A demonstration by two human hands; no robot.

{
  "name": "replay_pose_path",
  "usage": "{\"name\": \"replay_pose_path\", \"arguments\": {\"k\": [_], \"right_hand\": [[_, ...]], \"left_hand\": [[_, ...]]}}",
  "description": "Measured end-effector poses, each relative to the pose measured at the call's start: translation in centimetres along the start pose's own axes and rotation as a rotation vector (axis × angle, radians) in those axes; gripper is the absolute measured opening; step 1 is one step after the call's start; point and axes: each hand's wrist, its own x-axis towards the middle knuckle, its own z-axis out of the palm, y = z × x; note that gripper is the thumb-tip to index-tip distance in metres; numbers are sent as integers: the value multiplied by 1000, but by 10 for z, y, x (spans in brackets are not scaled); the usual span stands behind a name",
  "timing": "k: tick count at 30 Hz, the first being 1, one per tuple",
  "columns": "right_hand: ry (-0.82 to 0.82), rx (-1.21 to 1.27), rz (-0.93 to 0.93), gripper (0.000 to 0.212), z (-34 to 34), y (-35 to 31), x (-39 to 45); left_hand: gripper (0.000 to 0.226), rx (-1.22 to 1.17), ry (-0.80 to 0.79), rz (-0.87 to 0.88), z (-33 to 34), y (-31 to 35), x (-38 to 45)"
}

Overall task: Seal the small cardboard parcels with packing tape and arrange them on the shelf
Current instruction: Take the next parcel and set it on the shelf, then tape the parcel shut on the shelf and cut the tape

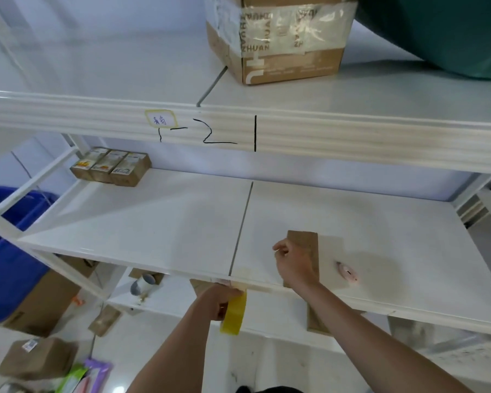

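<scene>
a white metal shelf (142, 222) fills the room in front of me, three tiers of it, with a blue bin (9, 251) off to the left and loose cartons on the floor. on the middle tier, near the front edge, lies a small cardboard parcel (305, 245), flat and brown, and the person's right hand (294, 265) rests over its left side with the fingers curled on the card, thumb and forefinger seemingly pinching something at its edge, though i can't make out what. the left hand (220, 303) is lower, just under the shelf lip, fingers wrapped round a yellowish roll of packing tape (234, 314). three sealed parcels (111, 167) already stand in a row at the back left of the same tier. a small pink object (347, 272) lies just right of the parcel. i'd judge the parcel light and fairly stiff, easy to slide on that smooth board, so it wants pinning flat from above, and lifting by its long edges rather than the flaps.
</scene>
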Motion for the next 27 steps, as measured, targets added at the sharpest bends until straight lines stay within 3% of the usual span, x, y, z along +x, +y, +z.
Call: {"name": "replay_pose_path", "arguments": {"k": [2, 3, 7, 13, 17, 20, 22, 27], "right_hand": [[-101, -30, 19, 19, 8, 0, -4], [-148, -53, 38, 19, 12, 1, -5], [-273, -106, 189, 19, 32, 4, -10], [-342, -177, 300, 24, 52, -2, -15], [-308, -61, 457, 28, 63, -1, -11], [-291, 48, 594, 35, 68, -3, -8], [-274, 18, 603, 37, 72, -5, -3], [-207, 0, 613, 28, 86, -16, 4]], "left_hand": [[24, -11, -30, -12, 1, 3, -6], [29, -14, -41, -33, 0, 5, -9], [81, -16, -102, -94, -10, 0, 17], [45, -65, -29, -69, -1, 14, -21], [28, -51, -18, -102, 3, 21, -31], [29, -64, -42, -121, 2, 24, -33], [37, -45, -35, -133, 0, 24, -31], [27, -99, -42, -123, -4, 27, -30]]}}
